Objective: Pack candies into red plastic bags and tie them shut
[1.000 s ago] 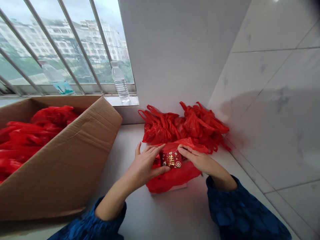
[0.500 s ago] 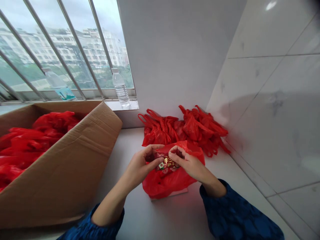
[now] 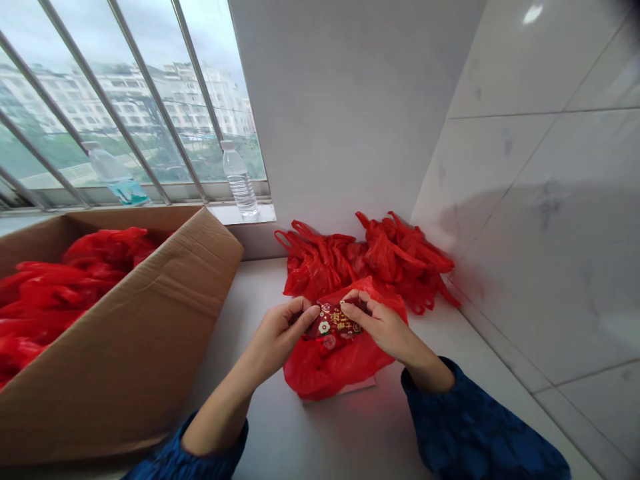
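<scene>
A small dark red packet (image 3: 336,321) with gold lettering and a white flower print is stretched flat between my two hands. My left hand (image 3: 283,333) pinches its left end between thumb and fingers. At the other end, my right hand (image 3: 377,325) grips the upper right corner the same way. Under the packet lies an open red plastic bag (image 3: 333,373), spread around it, with more red wrapping showing below the packet. The bag rests on a thin flat pinkish piece (image 3: 360,385), mostly hidden.
Behind the bag, filled red plastic bags (image 3: 320,260) with handles lie heaped against the wall. A large cardboard box (image 3: 150,333) holding red bags stands at left. Two plastic bottles, one a clear bottle (image 3: 240,180), stand on the windowsill. A tiled wall (image 3: 540,253) bounds the right.
The packet has been turned and drawn flatter, so more of its printed front shows. My left hand has shifted slightly left along its edge.
</scene>
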The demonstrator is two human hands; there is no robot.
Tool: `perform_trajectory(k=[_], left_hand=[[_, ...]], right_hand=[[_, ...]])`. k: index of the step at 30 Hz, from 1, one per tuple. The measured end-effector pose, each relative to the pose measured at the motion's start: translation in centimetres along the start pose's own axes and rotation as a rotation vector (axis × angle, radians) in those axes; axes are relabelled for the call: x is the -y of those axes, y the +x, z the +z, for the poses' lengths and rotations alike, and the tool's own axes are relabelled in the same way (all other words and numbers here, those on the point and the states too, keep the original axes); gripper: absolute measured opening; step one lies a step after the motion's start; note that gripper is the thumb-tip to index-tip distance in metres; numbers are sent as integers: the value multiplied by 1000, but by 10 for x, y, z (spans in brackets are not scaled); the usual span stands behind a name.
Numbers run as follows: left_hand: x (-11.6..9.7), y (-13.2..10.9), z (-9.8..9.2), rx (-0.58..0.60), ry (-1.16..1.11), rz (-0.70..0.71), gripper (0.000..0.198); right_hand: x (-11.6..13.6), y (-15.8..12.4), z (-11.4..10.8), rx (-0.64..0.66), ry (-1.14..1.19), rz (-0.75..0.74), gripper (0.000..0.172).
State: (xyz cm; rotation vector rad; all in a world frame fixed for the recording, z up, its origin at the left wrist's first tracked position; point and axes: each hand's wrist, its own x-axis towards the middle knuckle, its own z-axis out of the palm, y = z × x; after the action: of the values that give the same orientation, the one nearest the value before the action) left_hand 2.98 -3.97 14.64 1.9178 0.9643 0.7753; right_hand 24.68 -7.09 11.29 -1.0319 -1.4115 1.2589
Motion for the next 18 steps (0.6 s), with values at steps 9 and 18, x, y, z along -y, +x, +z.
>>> perform_trajectory(k=[9,18], left_hand=[[-2,-3,-6,135,4,-51,43],[0,-1,-11,127,-31,-43,40]], right_hand=[[3,-2,2,-69,52,36,38],[-1,1,0,-111,-127,7,38]])
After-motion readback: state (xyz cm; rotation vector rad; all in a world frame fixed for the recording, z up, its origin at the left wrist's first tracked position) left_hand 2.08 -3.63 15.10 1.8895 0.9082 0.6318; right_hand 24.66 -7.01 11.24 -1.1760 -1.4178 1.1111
